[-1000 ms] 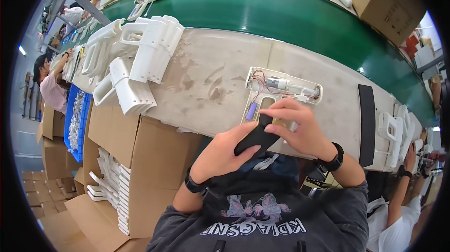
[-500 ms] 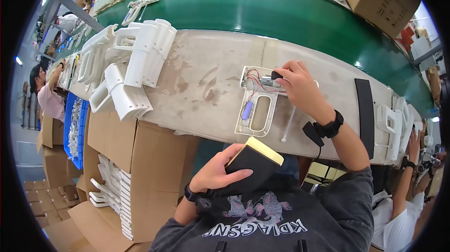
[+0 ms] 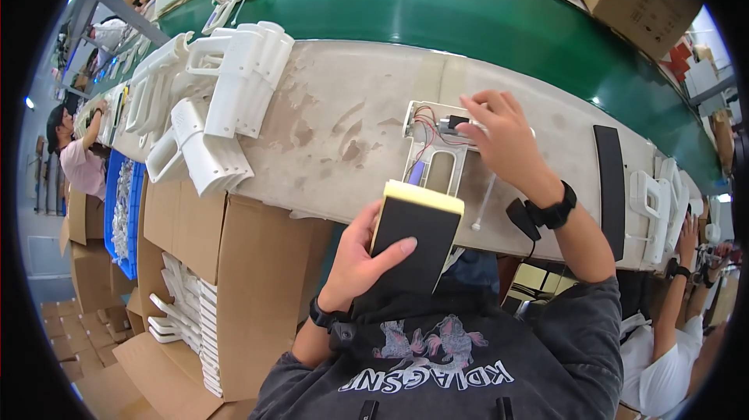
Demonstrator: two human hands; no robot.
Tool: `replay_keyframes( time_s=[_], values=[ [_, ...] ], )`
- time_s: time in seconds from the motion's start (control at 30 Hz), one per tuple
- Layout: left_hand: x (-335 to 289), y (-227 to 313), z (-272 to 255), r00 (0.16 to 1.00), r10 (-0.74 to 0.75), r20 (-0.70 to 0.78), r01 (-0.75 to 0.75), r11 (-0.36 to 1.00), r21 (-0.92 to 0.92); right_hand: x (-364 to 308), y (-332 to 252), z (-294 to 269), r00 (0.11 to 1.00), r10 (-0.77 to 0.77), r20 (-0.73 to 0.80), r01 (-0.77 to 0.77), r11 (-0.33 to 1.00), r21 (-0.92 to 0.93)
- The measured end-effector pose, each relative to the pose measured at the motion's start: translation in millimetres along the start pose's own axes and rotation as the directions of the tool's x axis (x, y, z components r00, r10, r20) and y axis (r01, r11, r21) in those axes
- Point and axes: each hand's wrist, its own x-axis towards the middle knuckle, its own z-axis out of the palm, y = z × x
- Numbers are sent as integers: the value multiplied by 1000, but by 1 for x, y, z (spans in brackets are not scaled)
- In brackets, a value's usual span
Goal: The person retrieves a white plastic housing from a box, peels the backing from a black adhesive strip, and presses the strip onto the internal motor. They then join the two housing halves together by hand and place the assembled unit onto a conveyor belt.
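Nearest us is our dark grey shirt [image 3: 562,357], its chest printed with two pinkish figures and a row of large white lettering. Just beyond, our left hand [image 3: 353,265] has a dark band at the wrist; its grip is closed on a stack of black pads [image 3: 419,236] with a yellow far edge, the thumb laid across the top face and the fingers round the left side. The stack hides the near end of a white casing [image 3: 459,170] on the table [image 3: 320,178].

Farther off, our right hand [image 3: 509,147] extends from the right over the casing, fingers pointing left. Its grip is loose: thumb and forefinger stand apart beside a small black patch [image 3: 458,121] on a silver motor [image 3: 445,127], and we cannot tell whether the thumb touches it. Red wires [image 3: 424,121] lie left of the motor.

Beyond is a green belt [image 3: 351,14], and at far right a cardboard box [image 3: 640,2] bears dark printed marks, too small for us to read.
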Motion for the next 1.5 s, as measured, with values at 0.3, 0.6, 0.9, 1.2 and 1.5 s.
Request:
replay_keyframes(
  time_s=[0.3,0.6,0.9,1.2,1.5],
  values=[
    [13,8,8,990,18,-141,-27,998,-61,-28,-70,-23,981,-88,171,9,909,418],
    [-7,3,-10,995,71,69,-76,995,67,-23,-48,-26,779,-126,614,-458,556,694],
    [-25,-16,-42,998,-12,61,23,982,-190,-24,-65,-13,844,-293,449,-200,606,770],
    [29,33,-70,947,77,-311,-104,992,-71,6,-37,5,801,-490,345,447,872,200],
    [103,-15,-81,762,561,-323,-5,504,864,10,-36,14,769,-449,455,378,894,242]
  ],
)
